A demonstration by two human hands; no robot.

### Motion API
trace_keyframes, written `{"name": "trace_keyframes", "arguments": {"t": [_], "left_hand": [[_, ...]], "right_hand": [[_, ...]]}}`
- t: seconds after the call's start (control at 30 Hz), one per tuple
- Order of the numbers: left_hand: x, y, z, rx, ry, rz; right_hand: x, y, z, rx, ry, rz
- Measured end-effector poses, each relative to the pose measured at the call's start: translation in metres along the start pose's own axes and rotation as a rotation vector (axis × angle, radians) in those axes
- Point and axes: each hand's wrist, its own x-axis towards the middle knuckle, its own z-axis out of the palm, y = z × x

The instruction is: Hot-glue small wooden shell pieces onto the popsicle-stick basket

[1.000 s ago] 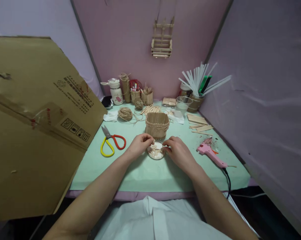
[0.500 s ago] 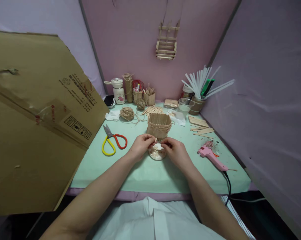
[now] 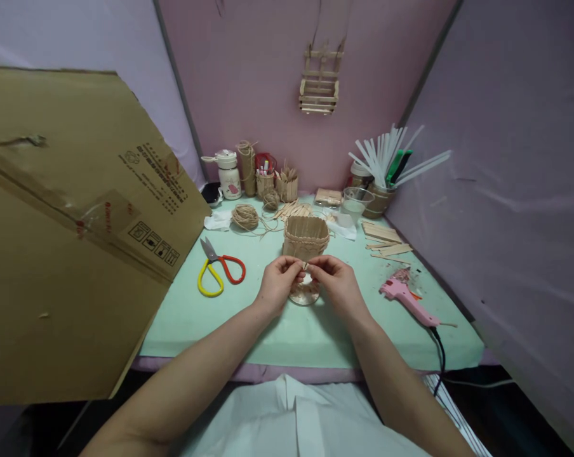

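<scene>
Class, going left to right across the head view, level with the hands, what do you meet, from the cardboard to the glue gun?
Cardboard, scissors, left hand, dish, right hand, glue gun.

Wears a pale garment (image 3: 249, 422), white with a faint bluish cast, plain and matte. Shows a flat vertical band (image 3: 307, 425) down the middle of the front, straight-edged and slightly brighter than the surrounding cloth. Rises to a small soft peak just left of that band at the upper edge, spreading into loose folds and shallow creases on both sides. Has a left forearm (image 3: 199, 374) and a right forearm (image 3: 401, 377), both bare, smooth in outline, broad near the elbow and narrowing toward the wrist. Ends in a bare left hand (image 3: 278, 282) and a bare right hand (image 3: 338, 282), slim-fingered.
</scene>
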Motion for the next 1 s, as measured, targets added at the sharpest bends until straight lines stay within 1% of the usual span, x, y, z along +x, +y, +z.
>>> {"name": "trace_keyframes", "arguments": {"t": [0.17,0.3,0.63,0.83,1.0], "left_hand": [[-0.001,0.000,0.000,-0.044,-0.027,-0.021],[-0.001,0.000,0.000,-0.069,-0.024,-0.014],[-0.002,0.000,0.000,-0.011,-0.046,0.022],[-0.003,0.000,0.000,0.017,-0.038,0.018],[-0.002,-0.001,-0.001,-0.008,-0.028,0.008]], "right_hand": [[0.002,0.004,0.001,0.013,0.043,-0.035],[0.003,0.005,-0.001,0.029,0.039,-0.043],[0.003,0.005,-0.003,0.048,0.002,-0.018],[0.000,0.007,-0.002,0.035,0.020,-0.026],[0.001,0.011,-0.004,-0.015,0.055,-0.087]]}}
